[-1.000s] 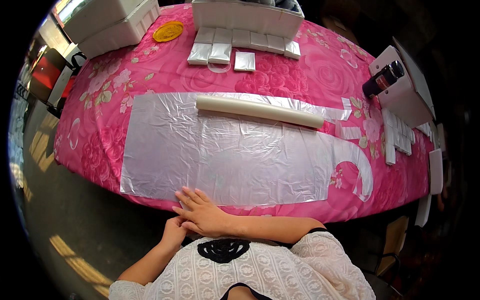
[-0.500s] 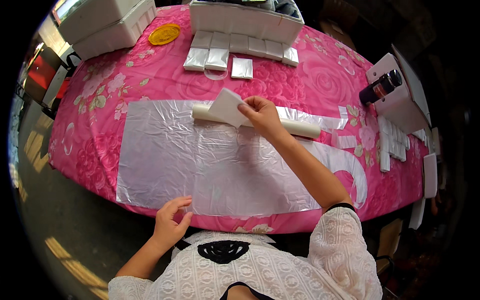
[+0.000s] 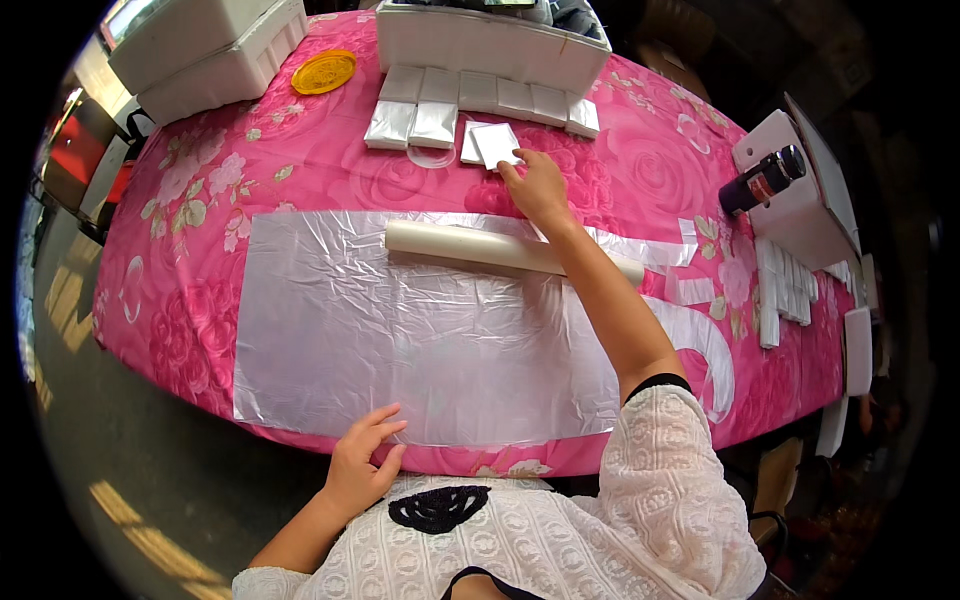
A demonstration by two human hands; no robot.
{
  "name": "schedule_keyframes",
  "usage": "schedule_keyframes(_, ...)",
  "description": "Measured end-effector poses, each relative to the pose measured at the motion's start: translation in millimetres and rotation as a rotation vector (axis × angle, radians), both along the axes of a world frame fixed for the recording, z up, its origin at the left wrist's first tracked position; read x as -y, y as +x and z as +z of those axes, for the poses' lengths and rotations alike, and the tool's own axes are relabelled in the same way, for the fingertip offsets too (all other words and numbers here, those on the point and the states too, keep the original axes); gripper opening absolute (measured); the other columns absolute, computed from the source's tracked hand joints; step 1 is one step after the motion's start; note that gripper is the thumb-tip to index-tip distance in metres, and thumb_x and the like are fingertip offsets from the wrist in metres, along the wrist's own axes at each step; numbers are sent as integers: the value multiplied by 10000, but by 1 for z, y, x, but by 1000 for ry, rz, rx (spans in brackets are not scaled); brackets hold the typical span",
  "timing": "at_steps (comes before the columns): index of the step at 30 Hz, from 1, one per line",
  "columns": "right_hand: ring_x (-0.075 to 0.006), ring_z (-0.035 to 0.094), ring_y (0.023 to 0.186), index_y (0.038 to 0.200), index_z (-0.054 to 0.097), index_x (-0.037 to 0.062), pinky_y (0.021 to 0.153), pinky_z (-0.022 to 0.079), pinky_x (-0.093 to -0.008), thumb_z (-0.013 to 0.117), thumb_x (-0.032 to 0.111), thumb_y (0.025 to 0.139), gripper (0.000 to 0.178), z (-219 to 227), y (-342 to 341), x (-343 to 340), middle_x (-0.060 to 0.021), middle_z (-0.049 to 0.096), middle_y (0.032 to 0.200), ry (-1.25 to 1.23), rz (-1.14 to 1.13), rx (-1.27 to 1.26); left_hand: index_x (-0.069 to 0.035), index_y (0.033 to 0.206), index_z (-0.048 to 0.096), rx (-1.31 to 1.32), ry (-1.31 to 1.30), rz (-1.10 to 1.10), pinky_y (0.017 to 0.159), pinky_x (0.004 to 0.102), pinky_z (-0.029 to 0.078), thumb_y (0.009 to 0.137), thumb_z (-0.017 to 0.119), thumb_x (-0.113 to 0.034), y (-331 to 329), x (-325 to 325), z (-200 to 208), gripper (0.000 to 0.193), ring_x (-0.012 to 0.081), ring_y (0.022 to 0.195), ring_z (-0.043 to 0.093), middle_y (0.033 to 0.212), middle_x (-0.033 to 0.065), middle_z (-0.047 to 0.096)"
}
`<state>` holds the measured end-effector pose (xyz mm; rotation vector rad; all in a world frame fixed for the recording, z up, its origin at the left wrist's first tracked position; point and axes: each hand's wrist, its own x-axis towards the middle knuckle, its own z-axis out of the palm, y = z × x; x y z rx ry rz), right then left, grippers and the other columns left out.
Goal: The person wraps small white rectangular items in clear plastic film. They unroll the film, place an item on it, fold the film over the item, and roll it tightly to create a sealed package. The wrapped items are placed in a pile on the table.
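Observation:
My right hand [image 3: 538,187] reaches over the table and pinches the near right corner of a flat white square packet [image 3: 494,143]. That packet overlaps another white packet [image 3: 470,147] lying under it. At the table's front edge my left hand [image 3: 365,460] holds nothing, its fingers apart by the edge of a clear plastic sheet [image 3: 320,340]. Across the far part of the sheet lies a long off-white roll [image 3: 470,245], partly hidden by my right forearm.
Rows of wrapped white packets [image 3: 435,124] stand before a white foam box [image 3: 490,48]. More foam boxes [image 3: 210,70] and a yellow plate [image 3: 323,72] are at the far left. At right are a dark bottle [image 3: 762,180], a white box [image 3: 800,215] and narrow white packets [image 3: 780,290].
My right hand has carried the white packet away from above the roll, farther up the table, onto the single packet there. My left hand has shifted slightly right.

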<state>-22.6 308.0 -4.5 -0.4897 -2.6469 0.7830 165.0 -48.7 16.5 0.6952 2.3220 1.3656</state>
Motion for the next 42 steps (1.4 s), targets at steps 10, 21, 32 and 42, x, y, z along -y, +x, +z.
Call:
schedule_keyframes(10, -318, 511, 986, 1147, 536, 7, 867, 408, -386, 653, 275, 763, 483, 21, 222, -13, -166, 568, 1045, 99, 186, 257, -28, 1123, 520, -210, -42, -278, 905, 370, 415, 742, 627, -85, -15, -42, -8, 400, 328, 1106, 494, 1254, 172, 466)
schedule_keyframes(21, -283, 244, 1316, 1313, 356, 1, 1069, 203, -390, 435, 288, 886, 521, -26, 289, -11, -159, 294, 1402, 286, 284, 194, -57, 1383, 231, -453, -160, -434, 1058, 490, 168, 742, 663, -287, -13, -134, -32, 807, 466, 1311, 87, 1441, 263, 6)
schedule_keyframes(32, -262, 587, 955, 897, 645, 53, 857, 441, -353, 577, 114, 780, 148, -45, 375, -182, -96, 639, 997, 450, -444, -84, -5, 1293, 350, -535, -152, -396, 1058, 499, 141, 757, 614, -230, 13, -169, -25, 639, 444, 1312, 83, 1446, 222, 93)
schedule_keyframes(42, -238, 578, 616, 693, 535, 68, 576, 446, -338, 662, 79, 654, 133, 36, 336, -46, -61, 595, 667, 131, -255, -111, -7, 1261, 379, -389, 115, -375, 993, 441, 307, 773, 623, -176, 21, -175, -14, 571, 342, 1240, 329, 1361, 204, 318)
